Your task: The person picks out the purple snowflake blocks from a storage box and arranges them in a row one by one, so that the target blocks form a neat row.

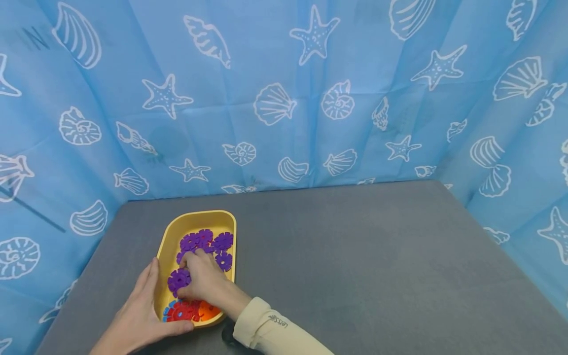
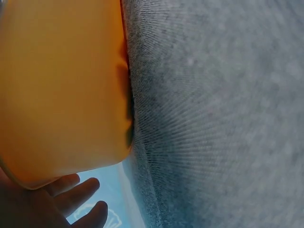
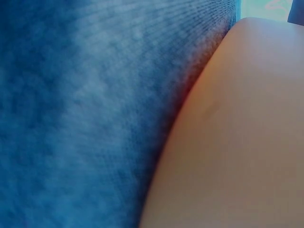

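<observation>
A: Starting from the left, what do you see?
B: The left hand (image 1: 143,315) rests against the tray (image 1: 199,223), fingers straight along its left side, thumb along the near rim.
A: How does the tray look?
B: Yellow and oblong, with deep walls and rounded corners. It sits on the left part of the grey table (image 1: 355,256).
A: And inside?
B: Flat, notched discs like little flowers. Along the near end, left to right: blue disc (image 1: 167,311), red discs (image 1: 188,307), orange discs (image 1: 206,309). Purple discs (image 1: 190,241) spread from the middle towards the far end.
A: The right hand (image 1: 206,279)?
B: It reaches in from the right, below a cream sleeve (image 1: 259,323), thumb at the nearest purple disc. The fingertips are partly hidden, so I can't tell whether it grips one.
A: Do the wrist views differ?
B: The left one shows the tray's outer wall and three fingertips (image 2: 85,188) beyond it, hidden from the head view. The right one shows mostly bare skin (image 3: 237,142) and blurred table; only the head view shows the discs.
</observation>
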Tool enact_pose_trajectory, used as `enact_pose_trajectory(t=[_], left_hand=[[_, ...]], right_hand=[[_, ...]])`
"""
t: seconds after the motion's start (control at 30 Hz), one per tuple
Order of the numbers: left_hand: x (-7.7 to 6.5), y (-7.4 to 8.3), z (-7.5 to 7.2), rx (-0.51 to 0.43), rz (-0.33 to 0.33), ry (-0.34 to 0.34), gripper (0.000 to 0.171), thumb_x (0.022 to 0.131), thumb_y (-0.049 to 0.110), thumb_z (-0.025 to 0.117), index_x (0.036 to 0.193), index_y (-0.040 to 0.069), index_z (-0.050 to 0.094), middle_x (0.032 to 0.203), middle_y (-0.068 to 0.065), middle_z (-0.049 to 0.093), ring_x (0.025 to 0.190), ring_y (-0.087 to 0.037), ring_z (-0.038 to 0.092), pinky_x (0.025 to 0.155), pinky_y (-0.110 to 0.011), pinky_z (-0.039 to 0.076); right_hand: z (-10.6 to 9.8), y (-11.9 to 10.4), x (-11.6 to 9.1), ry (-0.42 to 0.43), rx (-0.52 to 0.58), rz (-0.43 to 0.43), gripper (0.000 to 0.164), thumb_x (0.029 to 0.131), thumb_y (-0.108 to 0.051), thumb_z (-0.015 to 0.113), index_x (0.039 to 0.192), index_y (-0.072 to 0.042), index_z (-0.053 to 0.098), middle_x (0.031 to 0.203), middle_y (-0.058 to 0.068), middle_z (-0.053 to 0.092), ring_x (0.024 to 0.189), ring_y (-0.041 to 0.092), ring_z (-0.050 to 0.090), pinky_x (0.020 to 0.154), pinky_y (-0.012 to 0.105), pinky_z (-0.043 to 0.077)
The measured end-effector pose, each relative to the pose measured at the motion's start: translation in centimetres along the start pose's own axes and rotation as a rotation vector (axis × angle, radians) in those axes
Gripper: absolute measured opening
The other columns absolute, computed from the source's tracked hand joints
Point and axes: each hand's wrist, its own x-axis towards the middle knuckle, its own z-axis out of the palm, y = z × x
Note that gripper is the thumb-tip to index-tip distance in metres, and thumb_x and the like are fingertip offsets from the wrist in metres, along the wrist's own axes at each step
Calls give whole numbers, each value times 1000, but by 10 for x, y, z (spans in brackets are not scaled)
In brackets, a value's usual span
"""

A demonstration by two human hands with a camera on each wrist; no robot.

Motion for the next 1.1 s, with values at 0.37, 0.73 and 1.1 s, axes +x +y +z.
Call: enact_pose_trajectory(t=[0.37,0.73,1.1], left_hand=[[-1,-1,1,-17,19,20,144,76,67,77,159,-1,-17,163,-34,5,132,-55,41,98,-68,51],[0,1,1,-25,5,9,143,77,67,77,159,-2,-18,163,-35,6,131,-54,43,99,-66,52],[-4,-1,5,-34,68,103,146,72,64,82,161,-2,-13,161,-35,15,130,-55,45,95,-68,52]], right_hand=[[-1,1,3,-42,14,-165,48,81,-21,88,127,-21,73,124,-12,73,108,-3,63,89,13,54],[-2,-1,0,-81,0,-187,49,82,-24,88,128,-23,73,115,-14,76,88,-8,63,75,6,53],[-5,2,-3,-62,97,-189,51,82,-19,87,130,-20,72,65,-13,58,56,-3,49,48,10,43]])
